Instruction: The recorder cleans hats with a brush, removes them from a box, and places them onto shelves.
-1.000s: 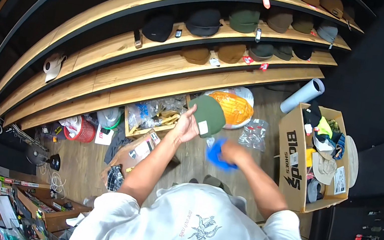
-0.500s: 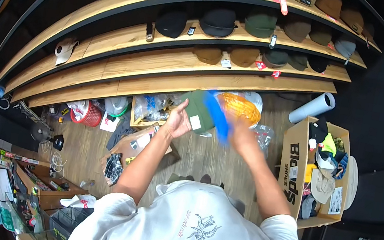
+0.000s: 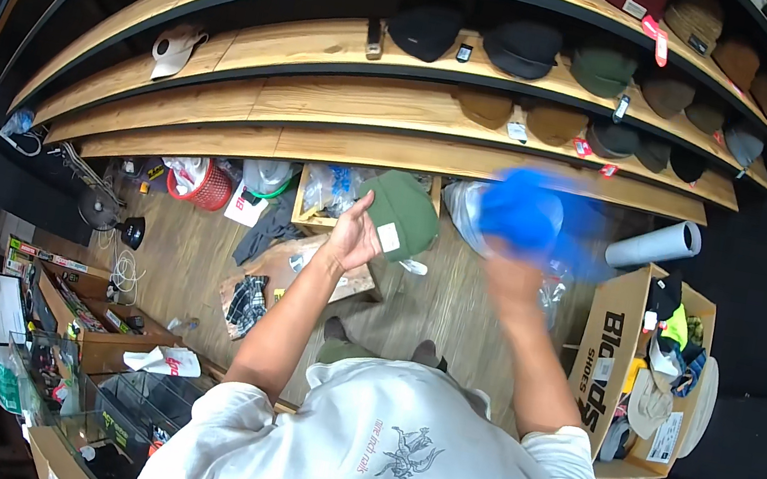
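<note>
My left hand [image 3: 354, 235] holds a folded olive-green beanie [image 3: 411, 214] with a white label, thumb over its face, at the middle of the view. My right hand [image 3: 508, 271], blurred by motion, grips a bright blue soft item [image 3: 522, 210] to the beanie's right; the item is smeared, so its exact shape is unclear. Behind the blue item, a pale plastic bundle [image 3: 459, 214] shows on the floor, partly hidden. A wooden crate [image 3: 308, 220] of bagged things sits behind the beanie.
Curved shelves [image 3: 228, 77] hold several hats. A cardboard box of caps [image 3: 618, 294] stands right, beside a pale rolled tube [image 3: 652, 244]. A red basket [image 3: 209, 190] and cardboard piece [image 3: 336, 282] lie on the floor. Cluttered counters [image 3: 96, 349] are at lower left.
The blue item has swung up and right with my right hand, away from the green beanie. My left hand still holds the beanie. The view has shifted, with the shelves now farther right.
</note>
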The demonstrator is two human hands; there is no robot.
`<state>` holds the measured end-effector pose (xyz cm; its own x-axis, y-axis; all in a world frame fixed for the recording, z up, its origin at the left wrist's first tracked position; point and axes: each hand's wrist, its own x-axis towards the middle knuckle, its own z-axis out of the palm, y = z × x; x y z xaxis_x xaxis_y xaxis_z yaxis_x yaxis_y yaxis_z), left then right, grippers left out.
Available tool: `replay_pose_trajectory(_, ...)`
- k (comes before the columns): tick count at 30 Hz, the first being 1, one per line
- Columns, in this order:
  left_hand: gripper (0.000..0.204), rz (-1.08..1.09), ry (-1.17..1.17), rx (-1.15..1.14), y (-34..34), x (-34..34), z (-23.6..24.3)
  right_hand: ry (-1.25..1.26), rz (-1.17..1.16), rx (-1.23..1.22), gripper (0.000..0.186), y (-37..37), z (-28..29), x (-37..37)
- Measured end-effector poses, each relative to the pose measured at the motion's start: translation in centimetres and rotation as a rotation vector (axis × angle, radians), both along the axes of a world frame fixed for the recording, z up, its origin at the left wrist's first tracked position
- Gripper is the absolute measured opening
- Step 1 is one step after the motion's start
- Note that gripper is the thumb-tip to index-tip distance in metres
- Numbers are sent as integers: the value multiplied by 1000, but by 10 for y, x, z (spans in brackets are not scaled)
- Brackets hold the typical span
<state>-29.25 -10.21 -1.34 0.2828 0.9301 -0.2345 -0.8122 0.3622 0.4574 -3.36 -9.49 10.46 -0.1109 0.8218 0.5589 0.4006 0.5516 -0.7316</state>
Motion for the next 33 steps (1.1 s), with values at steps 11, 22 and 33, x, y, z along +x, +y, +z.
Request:
replay_pose_trajectory(11, 60, -19, 29, -56, -22, -154, -27, -253, 4, -80, 40, 2, -30, -131)
replay_pose_trajectory(22, 57, -9, -7, -63, -17, -233, -44, -1232, 268, -451, 24, -53, -262, -146)
replay_pose_trajectory(33, 39, 311, 96, -290, -85, -319, -125, -515, 156, -947, 51, -51, -312, -300)
